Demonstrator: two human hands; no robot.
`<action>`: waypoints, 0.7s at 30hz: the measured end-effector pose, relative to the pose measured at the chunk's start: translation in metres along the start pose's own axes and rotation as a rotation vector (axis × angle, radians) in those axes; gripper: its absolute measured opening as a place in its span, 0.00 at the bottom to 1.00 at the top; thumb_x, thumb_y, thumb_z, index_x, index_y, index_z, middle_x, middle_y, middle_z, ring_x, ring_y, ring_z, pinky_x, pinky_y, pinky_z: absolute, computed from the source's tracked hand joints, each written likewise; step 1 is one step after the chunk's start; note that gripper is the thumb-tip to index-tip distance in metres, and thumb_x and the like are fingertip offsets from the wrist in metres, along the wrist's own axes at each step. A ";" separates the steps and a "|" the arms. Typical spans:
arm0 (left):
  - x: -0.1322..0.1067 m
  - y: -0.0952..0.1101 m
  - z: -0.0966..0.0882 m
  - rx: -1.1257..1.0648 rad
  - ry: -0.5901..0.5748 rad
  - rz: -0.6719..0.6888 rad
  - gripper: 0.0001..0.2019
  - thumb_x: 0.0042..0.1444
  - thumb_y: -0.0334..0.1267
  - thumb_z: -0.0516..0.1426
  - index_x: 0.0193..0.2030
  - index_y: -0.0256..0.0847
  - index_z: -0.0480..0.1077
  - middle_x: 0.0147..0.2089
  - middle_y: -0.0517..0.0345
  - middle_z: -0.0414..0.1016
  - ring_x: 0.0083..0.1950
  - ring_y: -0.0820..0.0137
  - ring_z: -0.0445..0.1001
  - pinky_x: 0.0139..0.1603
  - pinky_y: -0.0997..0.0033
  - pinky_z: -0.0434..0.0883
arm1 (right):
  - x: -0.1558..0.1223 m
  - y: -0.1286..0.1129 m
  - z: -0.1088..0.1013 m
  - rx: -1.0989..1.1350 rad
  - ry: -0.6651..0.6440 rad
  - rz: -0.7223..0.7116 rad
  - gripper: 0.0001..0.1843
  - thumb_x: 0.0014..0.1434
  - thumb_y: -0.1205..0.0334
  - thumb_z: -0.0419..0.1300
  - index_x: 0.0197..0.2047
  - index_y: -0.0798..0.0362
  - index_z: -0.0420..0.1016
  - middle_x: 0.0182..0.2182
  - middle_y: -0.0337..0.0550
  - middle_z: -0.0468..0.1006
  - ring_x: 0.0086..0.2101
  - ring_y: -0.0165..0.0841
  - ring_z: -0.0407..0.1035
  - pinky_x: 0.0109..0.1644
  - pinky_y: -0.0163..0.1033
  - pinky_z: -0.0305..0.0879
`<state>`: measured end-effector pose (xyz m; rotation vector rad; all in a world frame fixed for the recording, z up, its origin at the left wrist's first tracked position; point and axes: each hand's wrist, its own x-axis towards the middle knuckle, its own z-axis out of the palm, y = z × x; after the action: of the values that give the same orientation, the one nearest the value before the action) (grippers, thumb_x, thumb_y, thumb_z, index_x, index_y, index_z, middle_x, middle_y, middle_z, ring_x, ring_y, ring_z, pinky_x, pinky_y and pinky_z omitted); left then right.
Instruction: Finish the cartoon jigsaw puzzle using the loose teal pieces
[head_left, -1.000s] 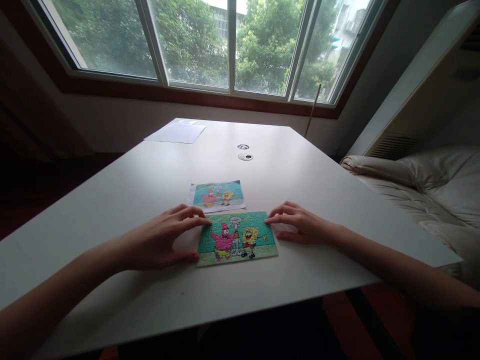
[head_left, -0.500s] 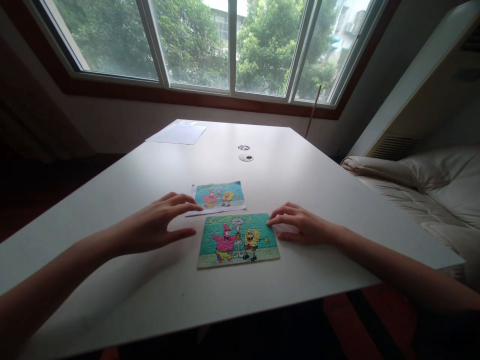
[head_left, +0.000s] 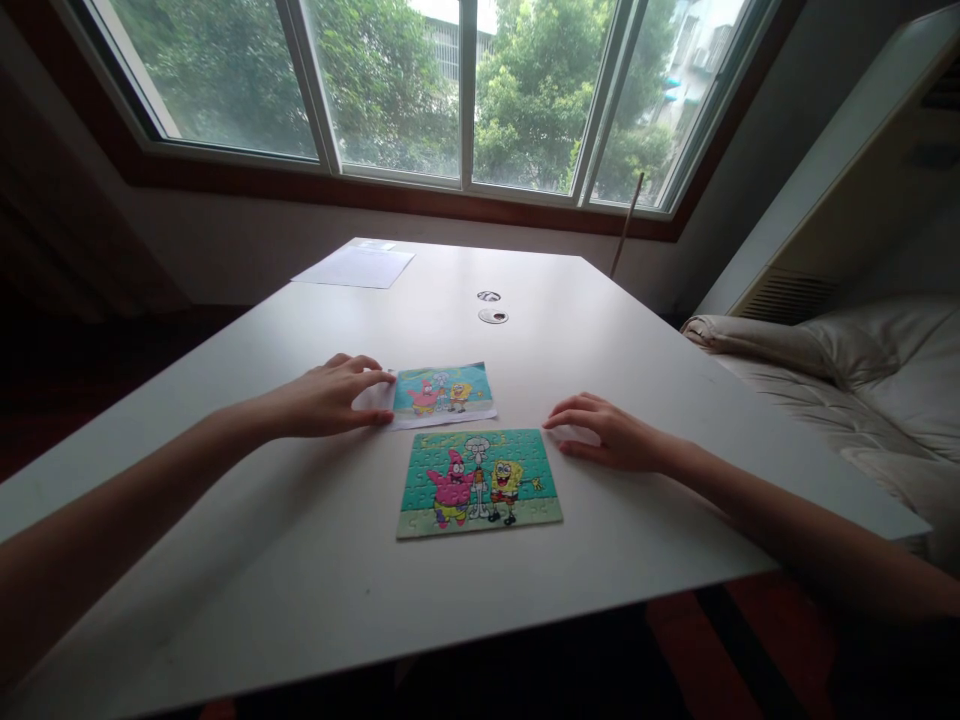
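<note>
A jigsaw puzzle (head_left: pixel 480 484) with a pink starfish, a pale long-nosed figure and a yellow sponge on teal lies flat in front of me. Just beyond it is a printed paper picture (head_left: pixel 442 392) of the same scene, with a white margin. My left hand (head_left: pixel 337 395) reaches to the paper's left edge, fingertips at its edge and thumb spread apart from the fingers. Off the puzzle's upper right corner, my right hand (head_left: pixel 606 432) rests over the table, fingers loosely stretched and holding nothing.
The white table (head_left: pixel 247 590) stretches toward a wide window. At its far left lie white sheets (head_left: pixel 354 267); two round table inserts (head_left: pixel 493 316) sit past the paper. A padded beige seat (head_left: pixel 825 390) stands to the right, and a thin stick (head_left: pixel 627 226) leans by the window.
My left hand has moved away from beside the puzzle to the paper's left edge, and the paper has shifted slightly right. My right hand has drawn back a little from the puzzle's edge.
</note>
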<state>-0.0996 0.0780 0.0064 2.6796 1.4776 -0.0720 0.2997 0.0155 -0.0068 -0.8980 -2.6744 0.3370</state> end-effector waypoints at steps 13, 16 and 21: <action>0.022 0.041 0.008 -0.031 0.037 0.070 0.35 0.54 0.64 0.44 0.61 0.44 0.58 0.60 0.47 0.59 0.59 0.53 0.56 0.53 0.55 0.60 | 0.014 -0.002 0.014 0.001 0.141 -0.080 0.11 0.57 0.56 0.58 0.41 0.50 0.74 0.39 0.44 0.75 0.39 0.33 0.67 0.45 0.41 0.63; 0.022 0.042 0.012 -0.038 0.068 0.070 0.35 0.54 0.64 0.44 0.61 0.44 0.57 0.61 0.47 0.59 0.60 0.53 0.55 0.54 0.54 0.59 | 0.012 -0.005 0.018 0.004 0.142 -0.063 0.13 0.55 0.53 0.61 0.41 0.50 0.75 0.39 0.44 0.75 0.40 0.34 0.67 0.45 0.42 0.63; 0.018 0.041 0.019 -0.049 0.096 0.058 0.34 0.55 0.64 0.43 0.62 0.43 0.56 0.61 0.48 0.58 0.60 0.53 0.54 0.55 0.53 0.58 | 0.013 -0.008 0.014 0.046 0.130 -0.027 0.13 0.54 0.53 0.61 0.41 0.49 0.74 0.40 0.45 0.75 0.41 0.34 0.67 0.47 0.43 0.63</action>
<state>-0.0557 0.0699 -0.0116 2.7203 1.4053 0.0961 0.2806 0.0157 -0.0142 -0.8396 -2.5474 0.3218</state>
